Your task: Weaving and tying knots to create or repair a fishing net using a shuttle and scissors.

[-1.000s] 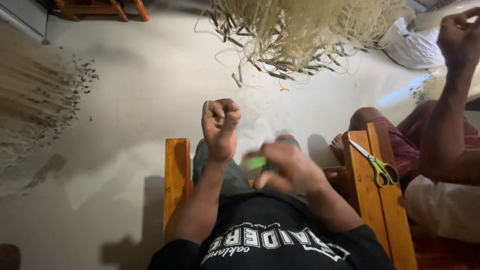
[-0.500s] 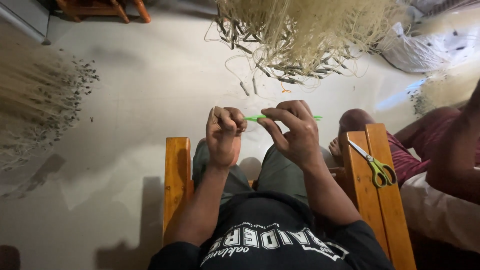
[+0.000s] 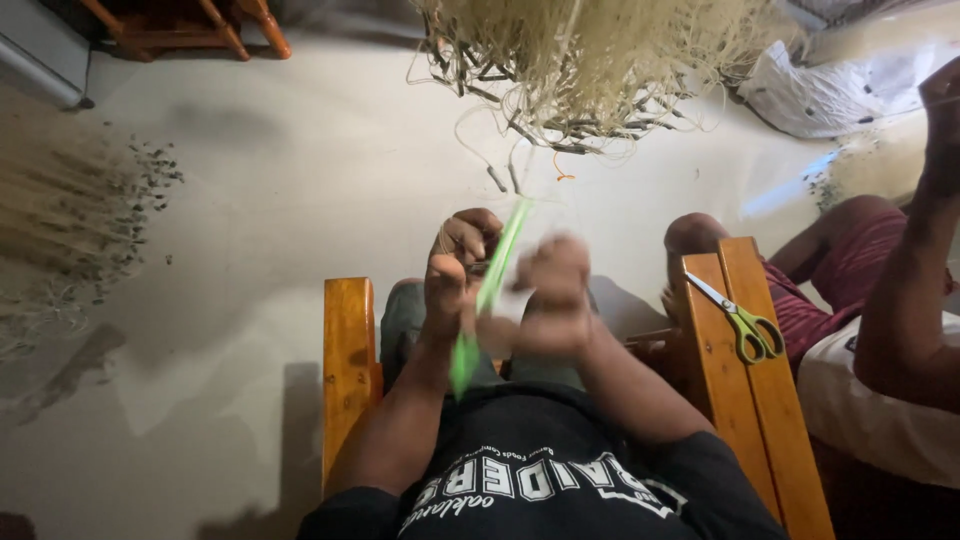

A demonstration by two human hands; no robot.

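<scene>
Left hand [image 3: 462, 262] is curled shut, with its fingers pinched on something thin near the top of a green strip [image 3: 490, 290]. It looks like it holds that end in place so the strip stays tight. Right hand [image 3: 552, 300] is just beside it, close in front of the person's chest. That hand is blurry, so I cannot tell if it grips the strip or only touches it.

Bright green and long, the strip is thin and flat, like a ribbon or a leaf blade. It runs slanted between the two hands, from up by the left fingers down toward the lap. Its lower end is blurry too. Both hands are held high and close together, which probably keeps the strip near the eyes and easy to work.

Under the arms is a wooden chair [image 3: 347, 350] with flat orange-brown arms on each side. Scissors [image 3: 742, 322] with green and yellow handles lie on the right chair arm, near the right hand but not touching it. That seems a handy spot to grab them from.

Out in front, on the pale floor [image 3: 300, 200], sits a big pile of dry straw-coloured strands [image 3: 590, 60] with dark tips. More thin strands are spread out on the left [image 3: 60, 210]. Another person [image 3: 900, 300] sits on the right, with one arm lifted. A white bag [image 3: 840, 90] lies behind that person.
</scene>
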